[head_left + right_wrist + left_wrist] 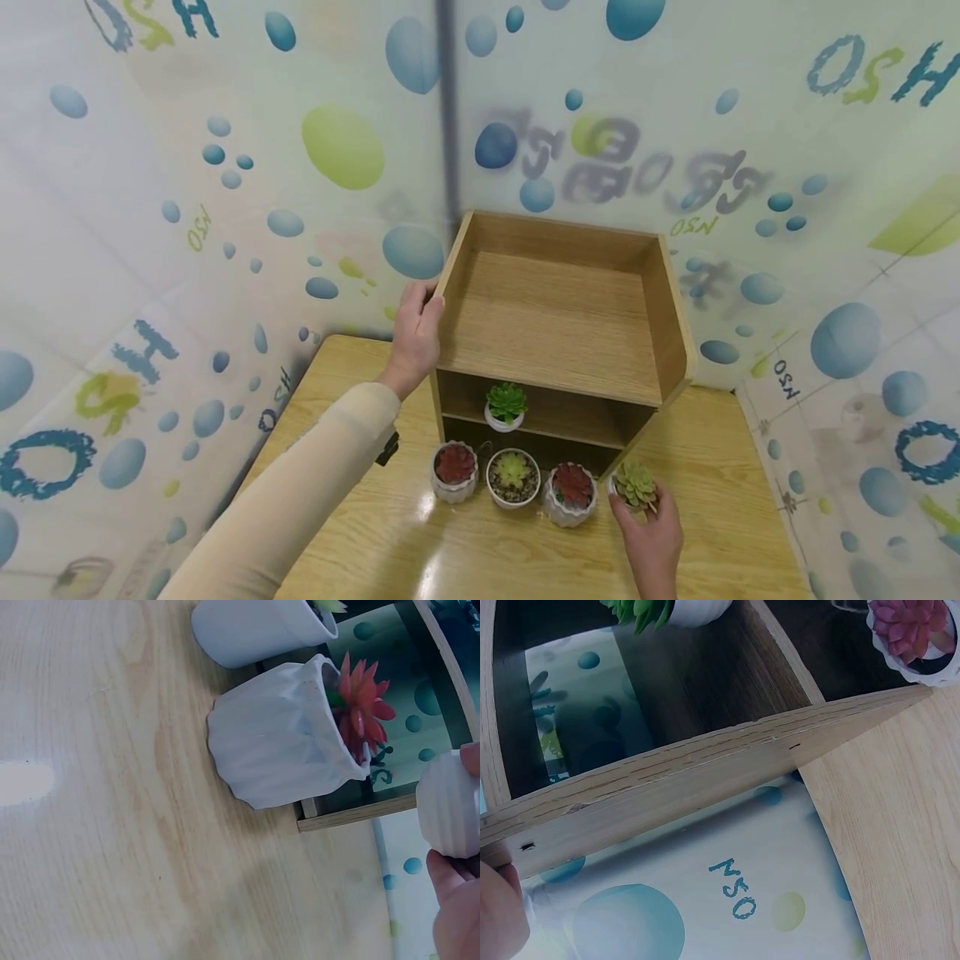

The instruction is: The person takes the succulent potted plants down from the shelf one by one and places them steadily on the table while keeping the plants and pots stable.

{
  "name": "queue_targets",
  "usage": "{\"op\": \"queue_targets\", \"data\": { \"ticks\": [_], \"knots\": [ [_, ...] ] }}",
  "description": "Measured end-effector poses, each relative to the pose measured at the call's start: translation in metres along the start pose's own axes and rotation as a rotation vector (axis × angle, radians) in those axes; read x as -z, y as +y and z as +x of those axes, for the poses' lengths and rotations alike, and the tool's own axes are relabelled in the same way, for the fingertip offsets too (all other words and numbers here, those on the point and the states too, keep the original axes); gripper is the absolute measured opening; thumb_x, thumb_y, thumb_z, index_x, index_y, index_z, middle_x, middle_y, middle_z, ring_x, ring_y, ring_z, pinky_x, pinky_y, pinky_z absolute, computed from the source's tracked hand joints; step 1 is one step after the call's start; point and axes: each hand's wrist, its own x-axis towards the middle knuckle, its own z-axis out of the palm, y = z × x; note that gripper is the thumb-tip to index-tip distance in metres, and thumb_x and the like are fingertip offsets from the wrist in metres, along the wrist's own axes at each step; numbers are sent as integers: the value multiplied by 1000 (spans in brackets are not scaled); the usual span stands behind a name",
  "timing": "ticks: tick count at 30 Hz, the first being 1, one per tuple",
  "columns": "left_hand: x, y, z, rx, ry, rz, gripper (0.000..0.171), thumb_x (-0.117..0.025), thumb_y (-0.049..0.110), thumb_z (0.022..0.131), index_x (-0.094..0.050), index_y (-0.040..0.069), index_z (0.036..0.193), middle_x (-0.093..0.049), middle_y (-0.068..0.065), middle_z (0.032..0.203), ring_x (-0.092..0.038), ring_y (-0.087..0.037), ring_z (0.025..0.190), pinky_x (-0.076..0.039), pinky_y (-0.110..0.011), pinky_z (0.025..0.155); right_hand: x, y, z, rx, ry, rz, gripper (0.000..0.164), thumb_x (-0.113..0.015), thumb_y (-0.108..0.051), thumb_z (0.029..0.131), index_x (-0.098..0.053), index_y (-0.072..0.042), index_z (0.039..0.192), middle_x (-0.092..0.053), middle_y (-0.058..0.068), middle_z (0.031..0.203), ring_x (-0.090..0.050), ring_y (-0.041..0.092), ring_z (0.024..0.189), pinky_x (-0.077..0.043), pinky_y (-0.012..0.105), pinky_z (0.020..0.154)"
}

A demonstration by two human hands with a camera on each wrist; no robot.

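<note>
My left hand (418,333) grips the upper left side panel of a wooden shelf (555,317); only part of that hand shows in the left wrist view. Low at the shelf's right, my right hand (654,537) holds a light-green succulent (635,483) by its small pot. The right wrist view shows this ribbed white pot (448,806) between thumb and finger, off the table. A bright green potted succulent (506,404) stands on the middle shelf board. Before the shelf stand a red succulent (454,464), a yellow-green one (513,473) and another red one (572,485), all in white pots.
The shelf stands on a light wooden table (720,500) in a corner. Walls covered with a bubble-patterned sheet (345,146) close in behind it and at both sides. Table surface shows left and right of the shelf.
</note>
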Motion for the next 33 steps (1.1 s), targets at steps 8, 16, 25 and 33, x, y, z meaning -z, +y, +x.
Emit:
{"op": "queue_targets", "data": {
  "ticks": [8, 16, 25, 33],
  "knots": [
    [0, 1, 0, 22, -2, 8, 39, -38, 18, 105, -61, -6, 126, -54, -23, 115, -50, -37, 102, -43, -47, 89, 0, 11, 1, -39, -21, -30, 65, -82, -4, 84, -49, 15, 136, -53, 34, 134, -54, 49, 128, -34, -4, 85],
    [0, 1, 0, 8, 0, 2, 37, -39, 17, 105, -61, -7, 124, -54, -23, 113, -50, -36, 101, -43, -46, 88, -3, 22, 1, -69, -36, -151, 69, -81, -6, 85, -45, 18, 138, -50, 39, 134, -52, 55, 126, -48, 57, 103],
    [0, 2, 0, 11, 3, -1, 38, -39, 17, 105, -61, -7, 125, -54, -24, 114, -50, -37, 101, -44, -47, 89, -6, 36, 1, -101, -54, -186, 68, -78, -7, 85, -43, 19, 138, -50, 41, 133, -53, 56, 124, -49, 60, 102],
    [0, 2, -1, 18, -5, -14, 37, -38, 18, 107, -61, -6, 125, -54, -23, 114, -50, -36, 101, -44, -46, 88, -9, 47, -1, -92, -65, -190, 69, -80, -8, 84, -45, 20, 136, -51, 43, 131, -56, 58, 120, -50, 61, 101]
  ]
}}
